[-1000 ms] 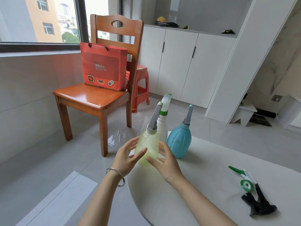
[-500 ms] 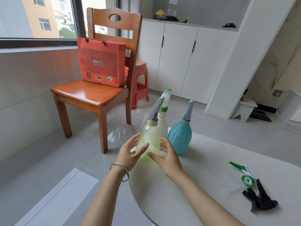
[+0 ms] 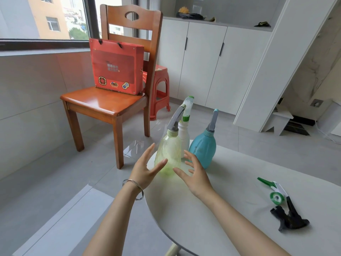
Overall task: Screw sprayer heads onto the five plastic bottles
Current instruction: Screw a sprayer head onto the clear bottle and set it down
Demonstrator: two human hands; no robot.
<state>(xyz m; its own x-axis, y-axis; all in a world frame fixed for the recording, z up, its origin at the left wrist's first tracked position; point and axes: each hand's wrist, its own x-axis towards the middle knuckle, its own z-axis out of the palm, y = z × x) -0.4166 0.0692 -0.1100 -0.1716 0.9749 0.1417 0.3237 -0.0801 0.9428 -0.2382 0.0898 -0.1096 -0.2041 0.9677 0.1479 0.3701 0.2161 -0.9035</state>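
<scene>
Letting go of the pale green bottle (image 3: 168, 150), cupped between both hands a second ago. Now spread on either side of it: left hand (image 3: 145, 170) and right hand (image 3: 195, 174), fingers straight, each grip wide and holding nothing. Standing upright near the worktop (image 3: 230, 209) edge, grey sprayer head (image 3: 176, 119) already on, just in front of a white bottle (image 3: 184, 133) and a teal bottle (image 3: 203, 150), both fitted too. Probably three finished. Lying well apart to the right: a green-and-white sprayer head (image 3: 275, 191) and a black sprayer head (image 3: 287, 218), likely next; no bare bottles in view.

Three spray bottles (image 3: 168, 154) (image 3: 184, 134) (image 3: 203, 150), two loose sprayer heads (image 3: 275, 193) (image 3: 289, 218)
</scene>
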